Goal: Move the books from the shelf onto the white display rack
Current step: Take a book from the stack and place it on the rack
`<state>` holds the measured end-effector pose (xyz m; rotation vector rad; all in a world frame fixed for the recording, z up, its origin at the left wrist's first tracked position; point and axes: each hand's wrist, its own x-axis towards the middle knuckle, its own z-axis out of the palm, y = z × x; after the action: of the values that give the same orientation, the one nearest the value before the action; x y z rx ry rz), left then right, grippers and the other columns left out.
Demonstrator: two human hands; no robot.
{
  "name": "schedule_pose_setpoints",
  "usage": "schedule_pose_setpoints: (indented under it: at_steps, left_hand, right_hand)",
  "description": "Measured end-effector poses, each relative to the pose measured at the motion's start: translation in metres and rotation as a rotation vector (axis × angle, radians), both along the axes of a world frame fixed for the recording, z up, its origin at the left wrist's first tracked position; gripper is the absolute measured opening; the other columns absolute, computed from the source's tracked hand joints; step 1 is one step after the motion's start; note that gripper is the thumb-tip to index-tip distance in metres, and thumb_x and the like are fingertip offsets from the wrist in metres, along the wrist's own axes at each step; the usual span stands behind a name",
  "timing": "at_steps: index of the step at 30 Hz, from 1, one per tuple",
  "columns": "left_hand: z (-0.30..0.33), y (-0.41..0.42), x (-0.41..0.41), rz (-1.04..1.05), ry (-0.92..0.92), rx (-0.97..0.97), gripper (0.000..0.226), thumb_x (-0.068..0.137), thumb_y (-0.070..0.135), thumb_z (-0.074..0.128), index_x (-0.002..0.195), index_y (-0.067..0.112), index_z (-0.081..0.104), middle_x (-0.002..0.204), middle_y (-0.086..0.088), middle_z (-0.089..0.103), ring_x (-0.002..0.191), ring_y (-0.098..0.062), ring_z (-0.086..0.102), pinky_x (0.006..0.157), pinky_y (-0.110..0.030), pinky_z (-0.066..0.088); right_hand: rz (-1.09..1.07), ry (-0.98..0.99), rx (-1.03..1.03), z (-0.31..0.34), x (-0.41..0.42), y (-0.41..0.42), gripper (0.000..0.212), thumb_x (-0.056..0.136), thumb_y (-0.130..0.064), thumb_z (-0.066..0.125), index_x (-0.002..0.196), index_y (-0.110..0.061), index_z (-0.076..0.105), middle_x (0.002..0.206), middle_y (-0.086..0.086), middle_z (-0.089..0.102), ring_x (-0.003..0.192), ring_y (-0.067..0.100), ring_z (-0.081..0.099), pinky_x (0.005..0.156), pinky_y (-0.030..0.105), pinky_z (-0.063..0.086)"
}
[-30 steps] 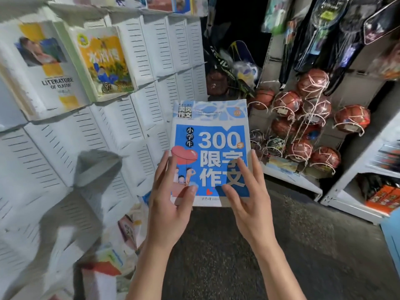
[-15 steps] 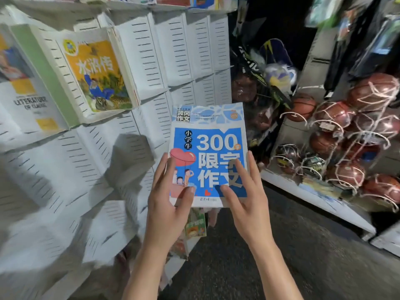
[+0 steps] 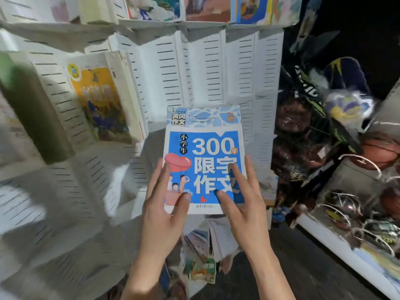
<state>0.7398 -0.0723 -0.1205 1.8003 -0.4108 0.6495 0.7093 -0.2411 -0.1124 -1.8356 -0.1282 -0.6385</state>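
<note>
Hands: our left hand (image 3: pixel 164 215) and right hand (image 3: pixel 244 204) both grip the lower part of one book, thumbs on the cover, fingers behind it.
Held book: a blue and white paperback with a large white "300" and a red heart balloon (image 3: pixel 204 156); we hold it upright, cover facing us, in front of the rack's middle pockets.
Rack: a white slotted display rack with tiered pockets (image 3: pixel 194 68) fills the left and centre.
Placed book: an orange and yellow paperback (image 3: pixel 99 102) stands in a pocket to the left.
Right side: netted brown basketballs (image 3: pixel 378 152) hang on a shelf.
</note>
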Motion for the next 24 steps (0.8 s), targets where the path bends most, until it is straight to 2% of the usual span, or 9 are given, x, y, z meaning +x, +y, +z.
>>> schedule_pose_setpoints:
  at_steps: [2,3,7,10,13,17,19,21,24]
  left_hand:
    - [0.004,-0.007,0.017,0.007,-0.008,-0.029,0.064,0.088,0.016,0.063,0.148,0.017,0.040,0.144,0.045,0.031,0.133,0.018,0.034,0.098,-0.002,0.035]
    - [0.007,-0.009,0.026,0.012,-0.020,-0.028,0.065,0.087,0.011,0.062,0.147,0.016,0.040,0.139,0.046,0.034,0.129,0.019,0.036,0.096,0.000,0.035]
    - [0.013,-0.010,0.075,0.040,-0.041,-0.034,0.068,0.087,0.014,0.063,0.151,0.013,0.040,0.148,0.018,0.043,0.139,-0.002,0.040,0.105,-0.012,0.039]
    - [0.021,-0.011,0.113,0.062,-0.049,-0.062,0.068,0.086,0.017,0.064,0.150,0.013,0.042,0.151,0.022,0.039,0.143,-0.003,0.034,0.111,-0.015,0.034]
    - [0.034,-0.010,0.150,0.069,-0.061,-0.073,0.067,0.084,0.014,0.065,0.148,0.011,0.045,0.155,0.010,0.039,0.145,-0.003,0.031,0.113,-0.016,0.031]
    - [0.047,-0.005,0.191,0.052,-0.073,-0.028,0.073,0.084,0.014,0.064,0.153,0.016,0.037,0.159,0.007,0.034,0.148,-0.009,0.029,0.118,-0.039,0.033]
    - [0.052,-0.006,0.204,0.073,-0.093,-0.007,0.075,0.085,0.013,0.062,0.154,0.017,0.034,0.160,0.013,0.030,0.149,-0.007,0.025,0.119,-0.033,0.029]
    - [0.055,-0.009,0.217,0.122,-0.120,0.003,0.076,0.084,0.013,0.062,0.155,0.017,0.032,0.161,0.013,0.028,0.146,-0.001,0.027,0.116,-0.022,0.031]
    - [0.060,-0.013,0.236,0.177,-0.085,-0.062,0.074,0.086,0.005,0.067,0.151,0.018,0.035,0.157,0.006,0.029,0.125,0.023,0.039,0.093,-0.003,0.042]
  right_hand:
    - [0.020,-0.015,0.002,0.001,0.025,-0.004,0.061,0.091,-0.029,0.062,0.148,-0.022,0.042,0.161,-0.024,0.014,0.140,-0.014,0.024,0.100,0.040,0.053]
    - [0.024,-0.028,0.000,0.002,0.038,-0.005,0.060,0.092,-0.025,0.062,0.148,-0.020,0.042,0.161,-0.021,0.015,0.139,-0.016,0.024,0.102,0.038,0.051]
    - [0.040,-0.091,0.005,0.008,0.088,-0.010,0.058,0.091,-0.010,0.065,0.145,-0.012,0.045,0.159,-0.014,0.018,0.135,-0.020,0.026,0.100,0.003,0.036]
    - [0.058,-0.135,0.014,0.019,0.127,-0.012,0.058,0.091,-0.021,0.066,0.144,-0.024,0.045,0.159,-0.027,0.018,0.139,-0.008,0.033,0.102,0.007,0.037]
    - [0.051,-0.192,-0.010,0.032,0.163,-0.011,0.055,0.093,-0.025,0.066,0.143,-0.032,0.043,0.159,-0.027,0.018,0.141,-0.001,0.036,0.106,0.016,0.041]
    - [0.076,-0.251,0.013,0.042,0.204,-0.009,0.054,0.093,-0.021,0.066,0.140,-0.036,0.043,0.157,-0.032,0.018,0.139,-0.002,0.037,0.100,0.015,0.046]
    - [0.105,-0.277,0.026,0.045,0.222,-0.008,0.055,0.092,-0.020,0.063,0.141,-0.033,0.043,0.158,-0.029,0.019,0.141,-0.001,0.036,0.100,0.022,0.049]
    - [0.114,-0.311,0.007,0.048,0.240,-0.009,0.056,0.092,-0.014,0.065,0.142,-0.028,0.043,0.160,-0.024,0.021,0.139,-0.005,0.035,0.096,0.017,0.050]
    - [0.139,-0.361,-0.018,0.052,0.266,-0.007,0.057,0.092,-0.012,0.065,0.144,-0.022,0.042,0.160,-0.023,0.020,0.140,-0.005,0.034,0.091,0.013,0.050]
